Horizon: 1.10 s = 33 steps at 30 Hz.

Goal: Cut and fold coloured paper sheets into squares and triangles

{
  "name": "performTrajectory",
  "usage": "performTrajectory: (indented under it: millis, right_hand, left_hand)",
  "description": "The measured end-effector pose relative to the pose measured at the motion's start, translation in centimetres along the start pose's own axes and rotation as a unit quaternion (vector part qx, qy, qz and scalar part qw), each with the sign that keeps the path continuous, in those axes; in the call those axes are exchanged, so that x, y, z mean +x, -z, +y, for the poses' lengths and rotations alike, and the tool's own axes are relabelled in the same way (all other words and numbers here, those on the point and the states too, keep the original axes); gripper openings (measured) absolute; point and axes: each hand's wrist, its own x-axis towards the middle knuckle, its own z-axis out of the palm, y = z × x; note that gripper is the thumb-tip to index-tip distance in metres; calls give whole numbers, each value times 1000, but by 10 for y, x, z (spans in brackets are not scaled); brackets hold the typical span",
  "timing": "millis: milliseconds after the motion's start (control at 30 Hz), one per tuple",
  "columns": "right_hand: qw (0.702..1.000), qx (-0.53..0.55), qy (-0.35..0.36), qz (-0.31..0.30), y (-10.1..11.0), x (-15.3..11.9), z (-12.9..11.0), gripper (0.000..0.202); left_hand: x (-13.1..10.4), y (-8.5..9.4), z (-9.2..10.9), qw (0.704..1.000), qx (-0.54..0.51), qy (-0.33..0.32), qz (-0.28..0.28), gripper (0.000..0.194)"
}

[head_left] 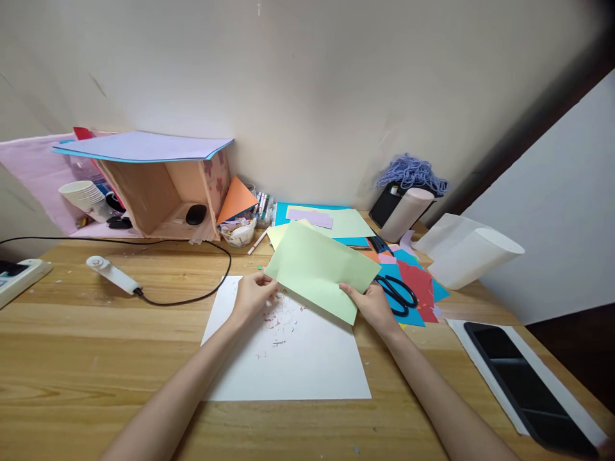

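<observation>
Both hands hold a pale green sheet of paper [317, 266], tilted above the table. My left hand [254, 294] pinches its left corner, while my right hand [372, 306] grips the lower right edge with the thumb on top. Below lies a white sheet of paper [288, 365] with small coloured marks or scraps on it. Just right of my right hand are black-handled scissors [401, 296], resting on blue and red paper pieces [417, 282].
A cardboard box [163, 192] stands at the back left, beside a small container of scraps [239, 232] and markers [263, 206]. A white corded device [113, 274] lies left. Rolled white paper [471, 253] and a phone [528, 384] are at right; blue yarn [412, 173] sits behind.
</observation>
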Motion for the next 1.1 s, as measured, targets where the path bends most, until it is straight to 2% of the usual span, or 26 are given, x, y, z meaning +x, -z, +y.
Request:
performTrajectory:
  millis: [100,233,433,533,633,733,833,967,1033,1100]
  right_hand:
    - [1000,7,-7,-9,3,0,1,35]
    - [1000,8,9,-14,7,1,2,36]
    - [1000,10,1,-11,18,4,4,37]
    - [998,33,-13,-50,21,3,3,37]
    - [991,86,-37,-98,23,2,0,41]
    - [980,171,-39,-92,25,4,-4,52]
    - [959,259,-25,-114,23,3,-9,69]
    - [935,288,3,-206,3,-9,-9,80]
    - [947,233,0,-223,-11,-18,-6,82]
    - [971,151,-29,-183,-23,-27,-4,70]
  left_hand:
    - [5,9,0,999,16,-27,11,12]
    - [7,14,-2,998,41,-48,-5,14]
    - [9,12,-3,996,-5,-21,-88,25]
    - [4,11,3,993,-48,-17,-109,31]
    - [-6,8,10,987,-61,-19,-149,31]
    - [-13,2,13,982,-63,-1,-180,34]
    - [-16,-8,13,987,-92,11,-129,38]
    - [-22,-23,12,987,-147,32,-58,45]
    - [-27,-30,12,985,-160,36,-50,45]
    - [-32,-35,11,982,-175,29,-61,43]
